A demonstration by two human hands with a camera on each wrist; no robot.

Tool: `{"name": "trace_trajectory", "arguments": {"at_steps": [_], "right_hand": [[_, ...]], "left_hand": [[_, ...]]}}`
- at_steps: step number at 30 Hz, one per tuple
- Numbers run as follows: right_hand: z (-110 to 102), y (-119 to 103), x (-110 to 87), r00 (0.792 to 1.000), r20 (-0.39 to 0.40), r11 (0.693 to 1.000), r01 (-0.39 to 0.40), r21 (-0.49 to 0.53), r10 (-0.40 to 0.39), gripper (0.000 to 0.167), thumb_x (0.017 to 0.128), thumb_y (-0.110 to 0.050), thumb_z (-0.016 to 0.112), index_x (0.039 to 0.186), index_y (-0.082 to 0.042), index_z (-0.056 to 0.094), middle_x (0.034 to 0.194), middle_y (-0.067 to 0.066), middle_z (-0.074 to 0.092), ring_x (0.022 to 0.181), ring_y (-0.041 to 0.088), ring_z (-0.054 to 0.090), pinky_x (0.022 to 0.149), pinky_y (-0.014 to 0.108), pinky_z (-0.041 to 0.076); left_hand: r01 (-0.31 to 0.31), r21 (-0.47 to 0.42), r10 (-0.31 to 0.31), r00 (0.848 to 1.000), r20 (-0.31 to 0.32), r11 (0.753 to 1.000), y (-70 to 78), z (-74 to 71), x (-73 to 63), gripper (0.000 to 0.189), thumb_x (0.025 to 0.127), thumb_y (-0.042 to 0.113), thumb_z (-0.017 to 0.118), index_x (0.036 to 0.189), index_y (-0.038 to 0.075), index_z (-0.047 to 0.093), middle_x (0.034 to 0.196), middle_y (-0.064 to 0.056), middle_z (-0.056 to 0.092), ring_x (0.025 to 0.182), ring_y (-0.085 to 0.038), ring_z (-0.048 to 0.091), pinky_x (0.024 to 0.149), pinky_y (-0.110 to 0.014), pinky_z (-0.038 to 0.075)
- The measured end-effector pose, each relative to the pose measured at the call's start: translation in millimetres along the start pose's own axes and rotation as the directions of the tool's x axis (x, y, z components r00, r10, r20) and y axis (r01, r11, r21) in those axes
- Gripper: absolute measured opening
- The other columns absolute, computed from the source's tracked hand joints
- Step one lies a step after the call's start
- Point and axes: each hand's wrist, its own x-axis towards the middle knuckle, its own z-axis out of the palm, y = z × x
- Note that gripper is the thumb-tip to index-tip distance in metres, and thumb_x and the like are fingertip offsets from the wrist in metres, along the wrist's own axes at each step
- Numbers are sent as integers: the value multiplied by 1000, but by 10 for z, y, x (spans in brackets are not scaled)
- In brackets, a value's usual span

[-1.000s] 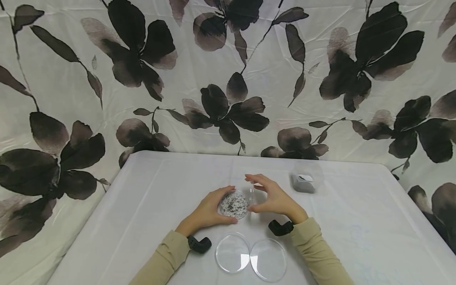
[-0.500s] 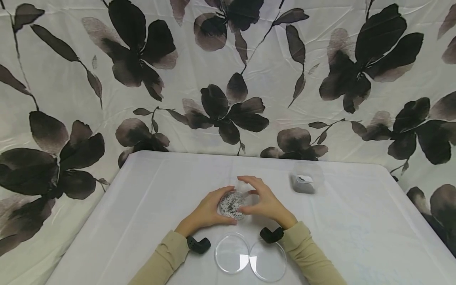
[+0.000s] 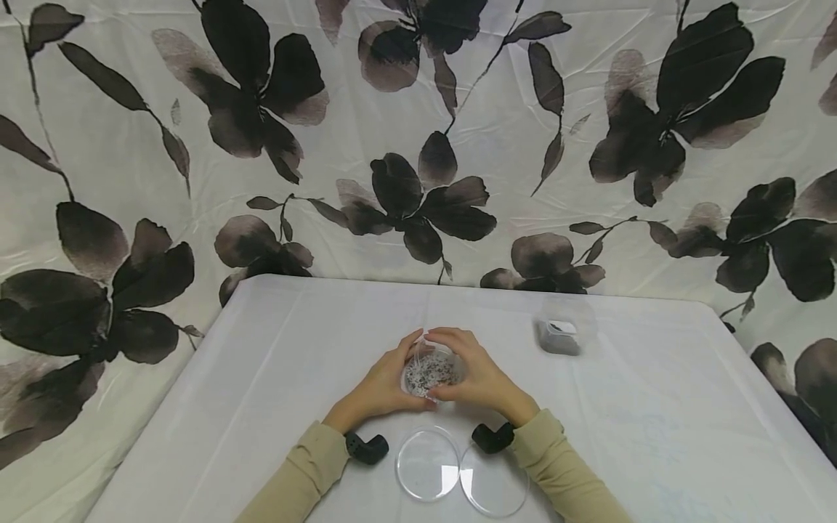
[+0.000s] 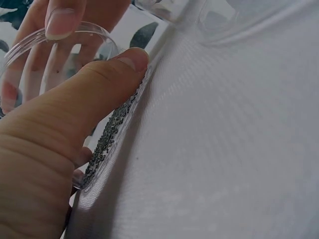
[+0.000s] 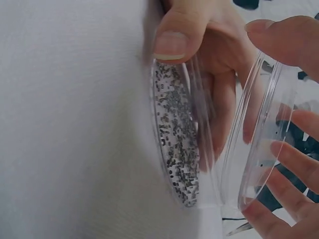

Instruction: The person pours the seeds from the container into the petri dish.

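Nearest, 2 clear round plates (image 3: 428,465) on table (image 3: 275,407); just beyond, dish (image 5: 158,129) w/ dark bits (image 5: 178,144), also on table, gripped at sides by L hand (image 3: 381,383), & clear lid (image 5: 258,133) held tilted over it by R hand (image 3: 477,372). Prob. light, stiff, slippery, brittle: take only by rim, softly. Farther, grey container (image 3: 559,340).
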Motion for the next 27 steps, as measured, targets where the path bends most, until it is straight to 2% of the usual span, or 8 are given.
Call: {"name": "trace_trajectory", "arguments": {"at_steps": [9,12,18,27], "right_hand": [[11,2,5,998,61,998,-29,-47,31,79,70,-23,89,139,-4,55,144,15,48,129,32,40,106,55,37],[23,-3,0,996,76,998,-32,-50,36,80,70,-20,88,140,-4,54,145,16,48,129,34,40,105,55,37],[63,-19,-9,993,101,998,-53,-28,56,84,68,-17,90,142,-4,52,147,15,47,132,34,38,108,55,35],[117,8,-25,992,112,998,-62,33,58,83,71,-16,89,143,-4,50,150,14,45,135,34,37,109,55,33]], "left_hand": [[13,17,-13,1000,-3,1000,-5,6,2,122,66,59,86,158,16,18,147,-10,50,135,-27,45,111,-49,35],[1,12,-1,1000,-8,1000,-7,7,6,122,66,55,87,158,15,18,146,-10,51,135,-28,45,111,-49,34],[-41,19,41,999,-23,999,-47,21,1,120,67,49,89,158,12,20,148,-10,49,134,-31,46,111,-52,35],[-37,9,38,999,-13,999,-30,4,-18,119,68,46,89,158,12,19,151,-9,44,136,-32,43,111,-53,33]]}}
